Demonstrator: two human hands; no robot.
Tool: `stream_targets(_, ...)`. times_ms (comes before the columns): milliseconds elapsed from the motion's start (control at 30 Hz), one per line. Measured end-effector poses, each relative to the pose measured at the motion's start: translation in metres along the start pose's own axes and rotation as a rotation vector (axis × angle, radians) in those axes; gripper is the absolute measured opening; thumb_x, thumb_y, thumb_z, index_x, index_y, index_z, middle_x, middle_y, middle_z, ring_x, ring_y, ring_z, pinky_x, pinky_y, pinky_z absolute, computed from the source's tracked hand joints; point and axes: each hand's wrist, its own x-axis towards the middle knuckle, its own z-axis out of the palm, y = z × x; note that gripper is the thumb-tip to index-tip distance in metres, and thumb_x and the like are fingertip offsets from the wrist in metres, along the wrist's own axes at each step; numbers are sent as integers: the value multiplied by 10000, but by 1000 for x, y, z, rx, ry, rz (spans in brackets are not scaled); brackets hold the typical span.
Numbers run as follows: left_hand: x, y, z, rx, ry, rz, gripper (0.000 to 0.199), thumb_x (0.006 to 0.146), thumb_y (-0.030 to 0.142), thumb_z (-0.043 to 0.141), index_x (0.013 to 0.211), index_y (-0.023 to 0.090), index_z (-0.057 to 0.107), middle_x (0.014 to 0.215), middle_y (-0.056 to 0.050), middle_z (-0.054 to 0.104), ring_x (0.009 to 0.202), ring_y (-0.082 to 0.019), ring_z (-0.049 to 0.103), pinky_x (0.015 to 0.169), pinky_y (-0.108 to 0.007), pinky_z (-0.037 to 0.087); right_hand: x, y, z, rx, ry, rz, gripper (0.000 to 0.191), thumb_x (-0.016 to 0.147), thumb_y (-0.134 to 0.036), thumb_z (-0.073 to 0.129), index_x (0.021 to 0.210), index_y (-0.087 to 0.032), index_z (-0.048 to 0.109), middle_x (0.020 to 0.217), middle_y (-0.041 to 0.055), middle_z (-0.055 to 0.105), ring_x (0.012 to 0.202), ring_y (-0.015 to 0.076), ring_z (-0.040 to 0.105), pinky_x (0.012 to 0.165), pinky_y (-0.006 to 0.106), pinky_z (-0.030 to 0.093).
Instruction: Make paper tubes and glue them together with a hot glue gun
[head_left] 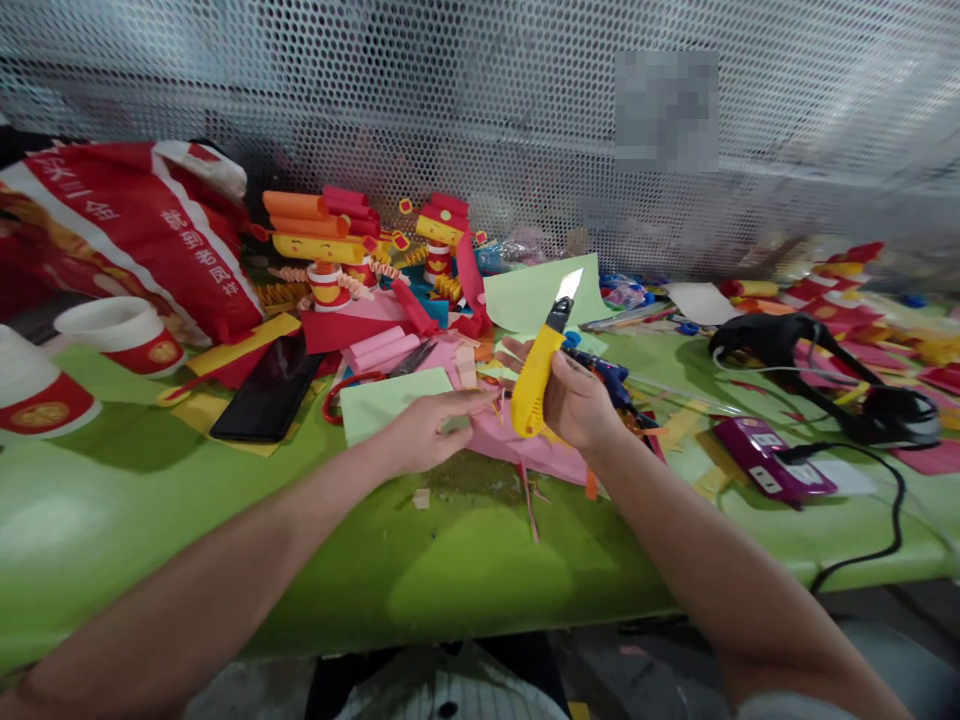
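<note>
Your right hand [581, 405] has its fingers round the yellow cutter [534, 385], blade up, over pink paper [551, 458], behind the worktop's [480, 570] near edge. Whether your left hand [420, 432] pinches anything, you can't tell. Probably mid-trim; next calls for a steady, clear blade.

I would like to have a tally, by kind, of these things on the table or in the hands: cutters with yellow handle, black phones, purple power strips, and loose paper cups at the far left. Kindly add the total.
Yellow cutter, in the right hand: 1
Black phone: 1
Purple power strip: 1
Loose paper cups, far left: 2
Total: 5
</note>
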Motion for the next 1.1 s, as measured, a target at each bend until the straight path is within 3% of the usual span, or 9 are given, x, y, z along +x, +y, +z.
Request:
stream_targets(100, -2, -6, -9, 367, 54, 25, 344, 805, 140, 427, 986, 229, 706, 1039, -48, 700, 992, -201, 614, 901, -361, 463, -1, -2, -10, 17, 98, -55, 433, 853, -550, 328, 1149, -282, 495, 1148, 76, 632, 936, 231, 646, 782, 442, 528)
stream_targets(233, -5, -21, -14, 563, 12, 11, 285, 814, 178, 465, 939, 228, 716, 1006, -48, 710, 984, -205, 610, 909, -364, 440, -2, 3, -19, -215, 145, -197, 380, 824, -515, 482, 1109, -265, 500, 1020, 63, 646, 836, 197, 636, 759, 399, 523)
stream_targets(300, -6, -26, -14, 636, -56, -45, 291, 837, 210, 457, 990, 244, 702, 1139, -44, 670, 1127, -237, 543, 992, -436, 357, -2, 7, -20, -429, 49, -292, 359, 817, -477, 526, 1087, -241, 527, 981, 72, 639, 887, 203, 615, 813, 404, 502)
stream_targets(400, -8, -27, -14, 694, -180, -143, 332, 894, 290, 399, 1116, 280, 645, 1341, -31, 534, 1297, -292, 378, 1049, -552, 210, -3, 9, -17, -638, -210, -382, 320, 859, -404, 490, 1103, -208, 559, 1053, 110, 617, 1010, 217, 582, 893, 411, 469)
stream_targets(600, -7, -32, -18, 695, -369, -171, 442, 883, 250, 403, 1320, 266, 473, 1449, -75, 389, 1359, -329, 259, 1044, -599, 154, -12, 1, 2, -659, -637, -312, 342, 888, -321, 462, 1190, -176, 528, 1259, 122, 566, 1166, 204, 530, 982, 377, 425)
stream_targets(767, -7, -50, -16, 639, -347, -151, 476, 917, 378, 329, 1384, 291, 375, 1454, -73, 380, 1366, -314, 251, 1049, -588, 135, -19, -7, 18, -616, -792, -205, 378, 898, -330, 439, 1220, -136, 482, 1342, 146, 502, 1200, 205, 507, 965, 361, 426)
stream_targets(900, -10, -47, -16, 614, -328, -169, 522, 887, 340, 396, 1404, 301, 331, 1460, -37, 370, 1381, -272, 224, 1088, -528, 88, -19, -10, 22, -709, -806, -75, 403, 908, -362, 403, 1237, -137, 465, 1264, 143, 565, 1094, 207, 573, 882, 345, 457)
stream_targets(1100, -9, -34, -17, 616, -327, -199, 429, 922, 330, 339, 1325, 260, 468, 1432, -51, 410, 1368, -271, 259, 1069, -528, 141, -12, -14, 8, -1012, -607, 61, 379, 897, -404, 399, 1193, -195, 509, 1027, 98, 665, 888, 217, 622, 728, 309, 449)
